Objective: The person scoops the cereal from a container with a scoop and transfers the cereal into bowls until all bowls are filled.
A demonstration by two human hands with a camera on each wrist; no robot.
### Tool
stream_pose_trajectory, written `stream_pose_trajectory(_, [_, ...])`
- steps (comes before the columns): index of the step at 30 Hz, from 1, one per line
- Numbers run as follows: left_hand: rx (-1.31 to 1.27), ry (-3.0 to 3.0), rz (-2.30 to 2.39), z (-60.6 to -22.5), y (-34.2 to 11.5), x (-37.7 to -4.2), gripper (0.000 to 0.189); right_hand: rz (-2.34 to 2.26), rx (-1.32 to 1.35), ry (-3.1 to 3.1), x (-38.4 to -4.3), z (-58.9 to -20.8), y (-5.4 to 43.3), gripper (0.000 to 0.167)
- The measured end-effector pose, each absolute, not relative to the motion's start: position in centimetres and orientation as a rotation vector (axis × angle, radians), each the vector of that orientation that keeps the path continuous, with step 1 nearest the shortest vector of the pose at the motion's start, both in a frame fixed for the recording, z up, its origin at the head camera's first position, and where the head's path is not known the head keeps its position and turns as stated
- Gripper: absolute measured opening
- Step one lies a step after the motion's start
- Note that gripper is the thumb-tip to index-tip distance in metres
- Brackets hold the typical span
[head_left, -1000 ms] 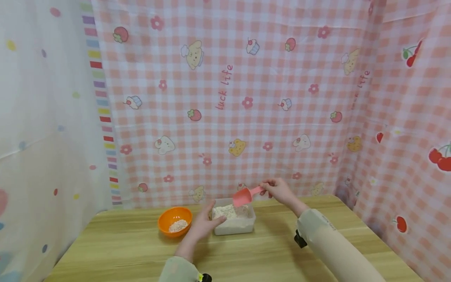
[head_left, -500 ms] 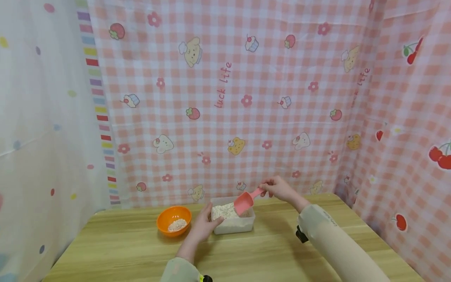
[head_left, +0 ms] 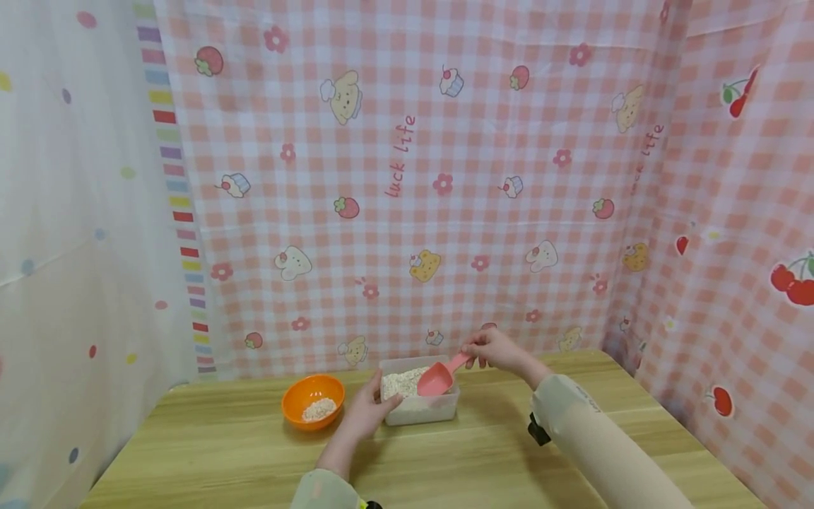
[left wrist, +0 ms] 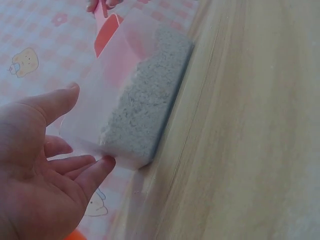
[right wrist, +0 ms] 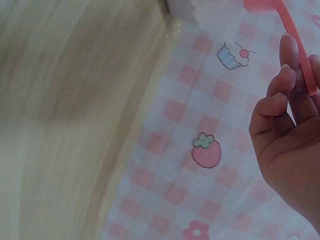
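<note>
My right hand pinches the handle of a pink scoop; its bowl is down inside a translucent rectangular container. That container holds pale flakes that look like oats, seen through its wall in the left wrist view. At its left end is my left hand, fingertips right at the wall and thumb by the front rim. In the left wrist view the left fingers are loosely extended. The right wrist view shows the scoop's handle between thumb and fingers.
Left of the container stands an orange bowl with a small heap of the same pale flakes in it. All of it is on a wood-grain table. A pink checked curtain hangs right behind the table's back edge.
The scoop has gone lower and slightly left, from over the container into the flakes, and its handle end has dropped with my right hand. My left hand stays at the container's left end.
</note>
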State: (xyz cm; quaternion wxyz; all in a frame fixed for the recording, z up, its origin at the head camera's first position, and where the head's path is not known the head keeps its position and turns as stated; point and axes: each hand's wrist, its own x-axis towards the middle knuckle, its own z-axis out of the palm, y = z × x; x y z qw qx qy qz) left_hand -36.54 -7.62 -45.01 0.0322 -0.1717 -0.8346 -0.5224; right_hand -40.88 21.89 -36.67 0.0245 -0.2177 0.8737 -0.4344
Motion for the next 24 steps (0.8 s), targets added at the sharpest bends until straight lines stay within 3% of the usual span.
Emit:
stream_pose_trajectory(17, [-0.473,-2.588,-1.649,-45.1,-7.4,-36.7,0.078,-1.579,-0.492,2.595,-40.6,-39.9,20.2,0.026])
stream_pose_trajectory(24, [-0.464,-2.586,-1.63,-45.3,-7.4,-36.8,0.077,-1.622,-0.374,2.607,-40.1,-40.4,18.6,0.02])
